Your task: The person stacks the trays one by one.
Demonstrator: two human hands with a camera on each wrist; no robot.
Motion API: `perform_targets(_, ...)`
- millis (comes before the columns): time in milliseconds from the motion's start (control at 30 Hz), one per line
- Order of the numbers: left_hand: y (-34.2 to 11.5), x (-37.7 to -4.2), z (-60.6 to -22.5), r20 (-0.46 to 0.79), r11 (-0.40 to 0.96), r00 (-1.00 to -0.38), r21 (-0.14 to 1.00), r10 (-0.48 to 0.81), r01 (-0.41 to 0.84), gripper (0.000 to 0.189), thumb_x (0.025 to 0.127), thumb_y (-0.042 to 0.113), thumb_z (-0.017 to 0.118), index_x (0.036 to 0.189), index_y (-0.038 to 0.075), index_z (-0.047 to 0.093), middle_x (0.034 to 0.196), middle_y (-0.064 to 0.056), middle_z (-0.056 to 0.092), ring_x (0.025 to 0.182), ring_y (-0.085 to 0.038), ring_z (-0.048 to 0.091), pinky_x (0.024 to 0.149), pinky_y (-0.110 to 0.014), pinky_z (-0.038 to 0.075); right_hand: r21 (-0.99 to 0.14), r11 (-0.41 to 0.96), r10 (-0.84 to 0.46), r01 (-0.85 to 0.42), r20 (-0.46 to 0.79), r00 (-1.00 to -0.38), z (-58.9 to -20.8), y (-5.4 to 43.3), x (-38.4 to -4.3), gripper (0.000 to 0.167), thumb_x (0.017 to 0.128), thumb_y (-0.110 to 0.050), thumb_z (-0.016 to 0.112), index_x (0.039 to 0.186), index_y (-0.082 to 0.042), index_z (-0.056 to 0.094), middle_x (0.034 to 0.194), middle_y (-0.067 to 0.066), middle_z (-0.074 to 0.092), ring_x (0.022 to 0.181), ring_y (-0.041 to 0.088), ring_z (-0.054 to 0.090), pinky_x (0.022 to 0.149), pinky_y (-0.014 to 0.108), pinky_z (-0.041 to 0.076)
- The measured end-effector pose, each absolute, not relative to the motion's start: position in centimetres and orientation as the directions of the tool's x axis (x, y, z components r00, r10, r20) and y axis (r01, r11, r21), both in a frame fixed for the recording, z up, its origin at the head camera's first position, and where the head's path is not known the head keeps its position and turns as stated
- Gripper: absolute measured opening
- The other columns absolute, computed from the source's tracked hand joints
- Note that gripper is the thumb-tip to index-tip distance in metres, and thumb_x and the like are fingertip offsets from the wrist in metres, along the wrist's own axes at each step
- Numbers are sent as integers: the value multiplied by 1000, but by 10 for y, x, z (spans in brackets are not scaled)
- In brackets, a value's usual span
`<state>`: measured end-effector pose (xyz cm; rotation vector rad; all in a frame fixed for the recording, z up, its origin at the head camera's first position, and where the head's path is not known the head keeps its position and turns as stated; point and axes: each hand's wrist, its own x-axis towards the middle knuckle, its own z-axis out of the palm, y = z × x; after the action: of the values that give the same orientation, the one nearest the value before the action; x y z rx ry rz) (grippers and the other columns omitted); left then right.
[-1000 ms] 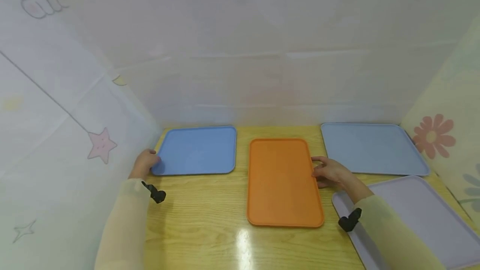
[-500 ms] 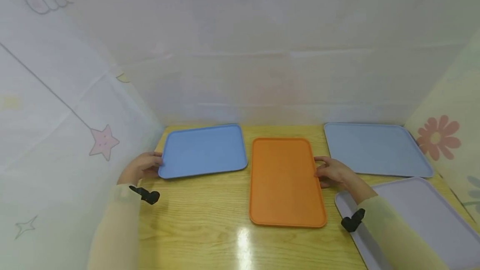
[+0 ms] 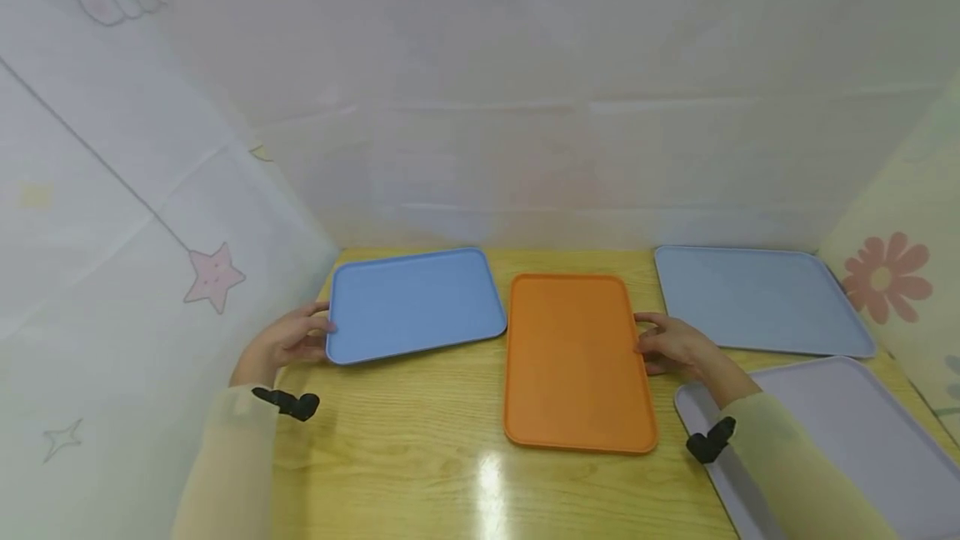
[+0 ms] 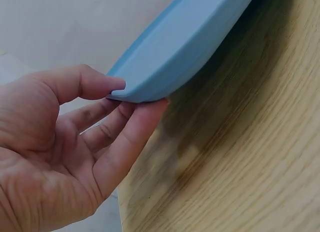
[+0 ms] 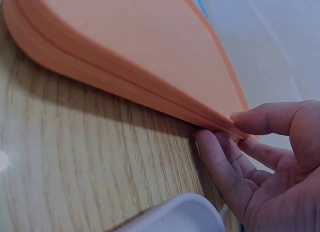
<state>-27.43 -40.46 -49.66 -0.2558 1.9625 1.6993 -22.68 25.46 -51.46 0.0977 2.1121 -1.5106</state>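
Note:
My left hand (image 3: 288, 340) pinches the left short edge of a blue tray (image 3: 416, 302), thumb on the rim and fingers underneath. In the left wrist view that edge of the blue tray (image 4: 170, 57) is raised off the wood and tilted. Its near right corner comes up against the left side of an orange tray (image 3: 577, 365). On the orange tray's right edge, my right hand (image 3: 678, 347) has its thumb over the rim and fingertips below. A line runs along the side of the orange tray (image 5: 125, 84) in the right wrist view; whether two are stacked I cannot tell.
A grey-blue tray (image 3: 765, 298) lies at the back right of the wooden table (image 3: 390, 440). Nearer, a pale lilac tray (image 3: 847, 432) lies partly under my right forearm. Printed sheets (image 3: 465, 148) stand along the back and both sides.
My left hand has lifted and turned the blue tray, bringing its right side rightward to the orange tray. My right hand stays at the orange tray's edge. The head view shifted slightly.

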Motion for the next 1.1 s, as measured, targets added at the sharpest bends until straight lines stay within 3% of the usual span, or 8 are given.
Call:
perform_targets(233,-407,-266,-499,-473,188,-866,877,163,-443,82,101,4,55,163,9,2,105,-6,63,90,-19,68,75,-36,63,-863,346,-249,368,-463,-851,-514,256,-226,83,95,-7,66,160,1,15,138,31,50,96,20,69,79,41,63)
perform_targets(533,-405,-252,-493,-413,171,-901,905,133,-390,83,101,6,55,163,10,0,108,0,61,93,-18,66,83,-39,62,-869,326,-253,372,-459,-852,-516,259,-227,82,95,-8,66,160,0,17,133,27,56,96,19,69,80,39,63)
perform_targets(667,-399,-245,-489,-388,144,-911,918,139,-369,81,102,7,55,163,10,2,107,3,63,92,-18,67,80,-36,62,-872,331,-199,360,-438,-877,-514,259,-223,74,98,-9,62,158,2,21,125,23,62,93,18,69,80,38,63)
perform_targets(833,-384,-237,-484,-345,108,-925,937,158,-332,77,102,6,54,163,7,7,102,5,66,89,-16,68,77,-34,62,-892,378,-10,250,-273,-962,-501,247,-206,58,100,-14,54,150,7,34,123,22,57,94,20,65,81,33,61)
perform_targets(933,-372,-231,-481,-316,100,-933,948,170,-303,76,103,6,54,163,6,9,103,6,66,89,-15,68,77,-34,62,-930,292,62,222,-213,-975,-492,232,-196,53,101,-16,52,147,6,37,120,16,55,95,19,63,83,33,61)
perform_targets(1100,-347,-221,-480,-295,72,-939,955,177,-287,76,102,7,56,163,8,10,105,3,64,89,-16,69,78,-36,62,-959,-30,-27,282,-282,-959,-487,211,-183,59,105,-17,55,152,4,27,120,6,59,98,12,66,91,32,60)
